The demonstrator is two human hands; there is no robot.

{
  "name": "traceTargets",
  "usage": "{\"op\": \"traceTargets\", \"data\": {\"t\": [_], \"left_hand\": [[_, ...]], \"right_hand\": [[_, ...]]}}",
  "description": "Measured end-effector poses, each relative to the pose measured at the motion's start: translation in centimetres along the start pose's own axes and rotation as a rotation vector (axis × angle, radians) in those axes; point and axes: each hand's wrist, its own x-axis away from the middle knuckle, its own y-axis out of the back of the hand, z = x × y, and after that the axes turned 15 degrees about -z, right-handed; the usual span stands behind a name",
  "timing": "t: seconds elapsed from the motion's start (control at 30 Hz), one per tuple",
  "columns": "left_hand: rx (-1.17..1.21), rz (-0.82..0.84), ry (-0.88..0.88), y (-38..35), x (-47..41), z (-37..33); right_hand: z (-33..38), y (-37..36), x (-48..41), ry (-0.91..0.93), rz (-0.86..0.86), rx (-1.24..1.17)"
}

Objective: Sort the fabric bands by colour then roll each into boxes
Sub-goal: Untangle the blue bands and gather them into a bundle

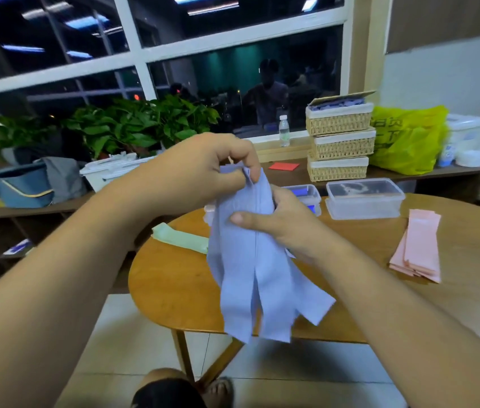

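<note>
Right now my left hand [203,169] pinches the top ends of the lilac fabric bands [250,260] and my right hand [274,222] clasps them just below; light, limp, prone to slipping apart, best held by the ends.

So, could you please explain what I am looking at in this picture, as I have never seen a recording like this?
There is no machine here. A person wears one wide-angle camera on the head, looking forward and down, so the two arms reaching in are their own. The left hand pinches the top of a bunch of lavender fabric bands. The right hand grips the bunch lower down, and the loose ends hang above the wooden table. On the table lie green bands to the left, a pile of pink bands to the right, and clear plastic boxes at the far edge. Wicker baskets are stacked on the shelf behind.
</note>
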Motion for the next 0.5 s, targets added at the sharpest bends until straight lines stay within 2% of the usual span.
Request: {"op": "traceTargets", "data": {"t": [0.27,0.4,0.5], "left_hand": [[0.201,-0.145,0.058,-0.1,1.1,2.7],[0.175,-0.237,0.170,-0.2,1.6,6.1],[0.153,-0.288,0.266,0.4,2.4,8.7]], "right_hand": [[-4.0,-2.4,0.4,-0.126,0.039,0.054],[-8.7,-4.2,0.0,-0.237,0.063,-0.016],[-12.1,-5.5,-0.4,-0.342,0.154,-0.094]]}}
